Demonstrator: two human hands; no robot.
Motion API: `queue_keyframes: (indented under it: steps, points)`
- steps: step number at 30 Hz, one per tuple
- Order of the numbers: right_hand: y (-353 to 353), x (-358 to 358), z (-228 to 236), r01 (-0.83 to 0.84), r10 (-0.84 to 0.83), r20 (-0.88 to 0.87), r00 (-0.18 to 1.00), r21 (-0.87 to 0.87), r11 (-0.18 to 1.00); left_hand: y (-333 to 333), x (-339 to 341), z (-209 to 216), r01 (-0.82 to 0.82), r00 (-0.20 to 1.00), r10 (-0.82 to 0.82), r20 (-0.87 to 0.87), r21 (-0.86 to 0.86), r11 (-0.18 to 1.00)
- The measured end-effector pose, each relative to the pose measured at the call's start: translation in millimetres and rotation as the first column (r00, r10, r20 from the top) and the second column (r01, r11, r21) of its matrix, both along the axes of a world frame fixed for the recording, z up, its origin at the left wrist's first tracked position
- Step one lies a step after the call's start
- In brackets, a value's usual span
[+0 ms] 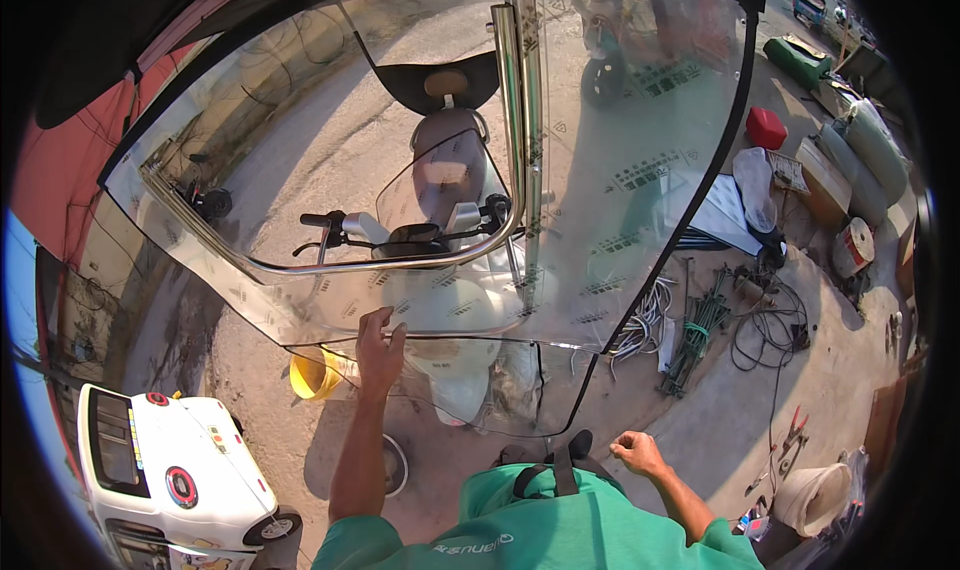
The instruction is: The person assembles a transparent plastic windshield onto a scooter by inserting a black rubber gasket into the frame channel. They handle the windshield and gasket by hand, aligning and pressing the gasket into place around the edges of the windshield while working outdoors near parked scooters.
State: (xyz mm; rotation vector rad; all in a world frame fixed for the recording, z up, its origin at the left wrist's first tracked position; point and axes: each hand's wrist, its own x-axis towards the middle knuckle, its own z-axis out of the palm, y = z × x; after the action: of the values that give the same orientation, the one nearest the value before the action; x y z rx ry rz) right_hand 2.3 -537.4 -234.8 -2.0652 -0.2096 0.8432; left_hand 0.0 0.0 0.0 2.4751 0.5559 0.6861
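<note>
A clear plastic rain cover with black edging and dark printed marks hangs over a scooter in front of me. Through it show the scooter's handlebar and its brown seat. A bent metal tube frame runs across the cover. My left hand is raised at the cover's lower front edge, fingers up and thumb apart; I cannot tell whether it touches the plastic. Low and to the right, my right hand hangs apart from the cover with its fingers curled in; anything inside them is hidden.
A white miniature vehicle stands at near left, and a yellow bucket sits beyond it. On the right lie green-tied rods, a black cable, red-handled pliers and a pale bucket. A red container stands farther back.
</note>
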Motion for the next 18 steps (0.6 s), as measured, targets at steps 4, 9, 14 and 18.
queue_keyframes:
  steps: [4,9,14,18]
  points:
    - [-11.7,-4.7,3.7,0.076,-0.076,-0.077,0.994,-0.004,0.997,-18.7,-19.9,-41.3,0.091,0.979,-0.108,-0.176,-0.102,0.991]
    - [-69.4,-44.3,-53.3,0.233,-0.257,-0.251,0.933,-0.122,0.965,-52.8,-90.6,-116.4,0.229,0.833,-0.383,-0.400,-0.380,0.896]
    - [-140.6,-97.2,-96.2,0.478,-0.569,-0.412,0.711,-0.309,0.822,-101.8,-208.9,-200.9,0.097,0.589,-0.531,-0.609,-0.599,0.795]
    - [-183.1,-147.1,-104.5,0.511,-0.626,-0.416,0.660,-0.362,0.780,-138.6,-312.5,-239.6,-0.083,0.468,-0.553,-0.690,-0.657,0.749]
